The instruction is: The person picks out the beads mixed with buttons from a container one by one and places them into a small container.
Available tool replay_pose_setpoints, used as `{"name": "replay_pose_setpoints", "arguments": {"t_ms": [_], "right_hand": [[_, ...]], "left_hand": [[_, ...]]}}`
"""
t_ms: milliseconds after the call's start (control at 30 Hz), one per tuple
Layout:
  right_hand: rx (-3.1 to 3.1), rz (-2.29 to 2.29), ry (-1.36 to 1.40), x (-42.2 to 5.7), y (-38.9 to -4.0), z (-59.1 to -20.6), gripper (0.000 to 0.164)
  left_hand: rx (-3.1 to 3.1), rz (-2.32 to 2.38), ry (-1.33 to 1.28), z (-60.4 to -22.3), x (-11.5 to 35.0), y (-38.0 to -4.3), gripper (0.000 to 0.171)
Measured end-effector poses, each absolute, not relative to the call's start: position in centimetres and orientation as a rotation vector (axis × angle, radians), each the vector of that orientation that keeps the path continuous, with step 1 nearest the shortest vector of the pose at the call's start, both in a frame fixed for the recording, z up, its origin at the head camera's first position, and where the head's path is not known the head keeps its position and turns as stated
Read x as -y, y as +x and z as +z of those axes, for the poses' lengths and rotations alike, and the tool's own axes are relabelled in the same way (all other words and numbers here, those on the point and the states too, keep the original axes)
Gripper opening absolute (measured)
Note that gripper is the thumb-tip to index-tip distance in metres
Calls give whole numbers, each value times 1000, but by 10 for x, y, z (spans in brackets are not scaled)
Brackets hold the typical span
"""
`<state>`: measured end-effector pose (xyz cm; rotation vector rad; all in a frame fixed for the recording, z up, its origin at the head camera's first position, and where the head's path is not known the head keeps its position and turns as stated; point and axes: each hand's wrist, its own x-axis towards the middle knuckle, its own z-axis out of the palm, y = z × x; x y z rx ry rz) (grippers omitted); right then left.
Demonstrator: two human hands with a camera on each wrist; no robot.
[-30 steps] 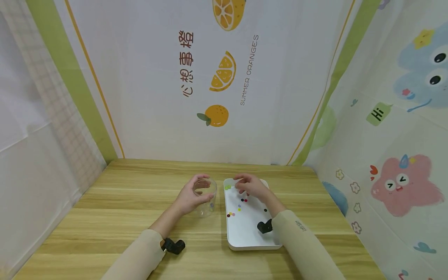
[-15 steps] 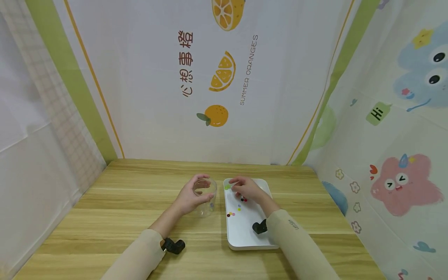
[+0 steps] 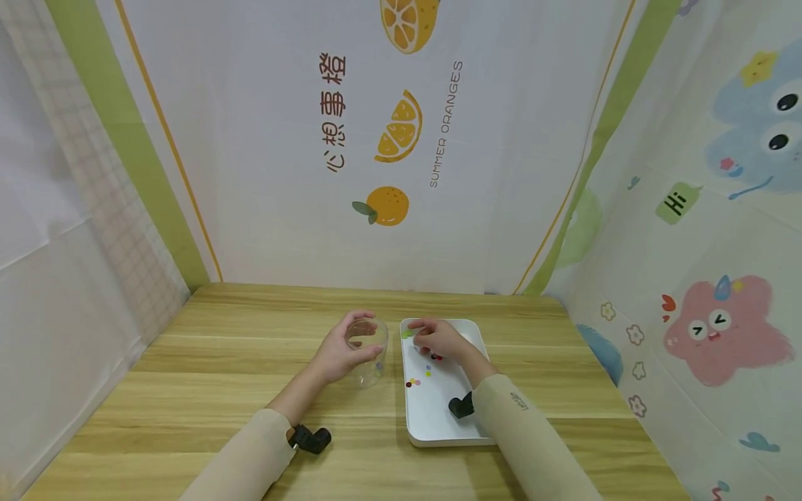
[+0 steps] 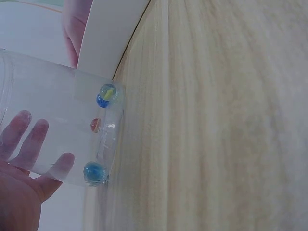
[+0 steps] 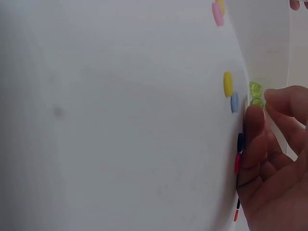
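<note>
My left hand (image 3: 336, 351) grips a clear plastic cup (image 3: 370, 376), thumb on the near side and fingers around the far side. Several glass marbles (image 4: 94, 172) lie at the bottom of the cup in the left wrist view, in blue, red-orange and clear with yellow. Over the far left of a white tray (image 3: 438, 424) hangs my right hand (image 3: 441, 339), its thumb and fingertips apart and bent down. Green glass marbles (image 5: 256, 90) sit in that tray corner, just beyond the fingertips.
Small flat discs lie scattered in the tray: a yellow disc (image 5: 227, 84), a light blue disc (image 5: 235, 102), a pink disc (image 5: 218, 14), plus black and red ones. The tray stands right of the cup on a wooden table (image 3: 250, 390), with a printed cloth (image 3: 282, 229) behind.
My right hand has moved left and lowered toward the green marbles at the tray's far left corner. My left hand and the cup have stayed put.
</note>
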<state>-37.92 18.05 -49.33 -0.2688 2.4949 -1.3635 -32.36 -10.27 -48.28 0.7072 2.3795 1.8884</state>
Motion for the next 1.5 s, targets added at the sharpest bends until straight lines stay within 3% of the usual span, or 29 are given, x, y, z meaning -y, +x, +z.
{"name": "replay_pose_setpoints", "arguments": {"t_ms": [1200,1500], "right_hand": [[-2579,-1287,-231,-174,-377,-495,15],[-2586,-1281,-308,-169,-376,-493,17]], "left_hand": [[-2397,1879,676,-482,101,-323,64],[-2379,1881,693,-482,102,-323,65]]}}
